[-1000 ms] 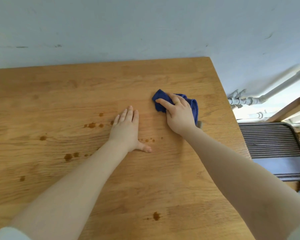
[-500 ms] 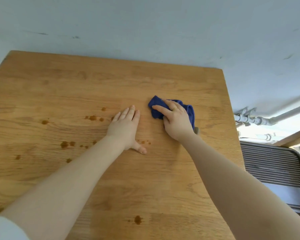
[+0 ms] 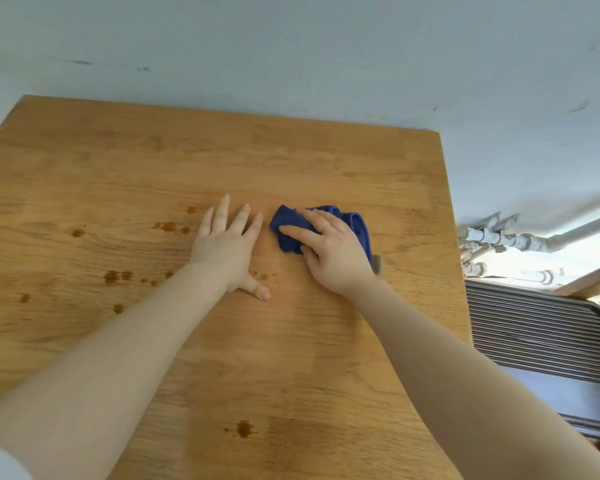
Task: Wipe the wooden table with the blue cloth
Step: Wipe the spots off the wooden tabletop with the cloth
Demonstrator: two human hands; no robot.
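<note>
The wooden table [image 3: 291, 358] fills most of the view and carries several brown drops, such as those at mid left [image 3: 168, 226] and one near the front [image 3: 245, 428]. The bunched blue cloth [image 3: 288, 225] lies right of the table's middle. My right hand [image 3: 333, 258] presses down on it with fingers stretched over the top and the thumb at its near edge. My left hand [image 3: 227, 247] rests flat on the bare wood just left of the cloth, fingers straight, thumb spread. A few small drops [image 3: 262, 276] show beside that thumb.
A pale wall [image 3: 291, 57] runs along the table's far edge. Past the right edge stand a dark slatted chair seat [image 3: 534, 341] and grey pipes [image 3: 499, 237]. A small grey object [image 3: 378, 266] pokes out from behind my right wrist.
My right hand has slid the cloth a little to the left, closer to my left hand. My head has turned left, so more of the table's left side shows.
</note>
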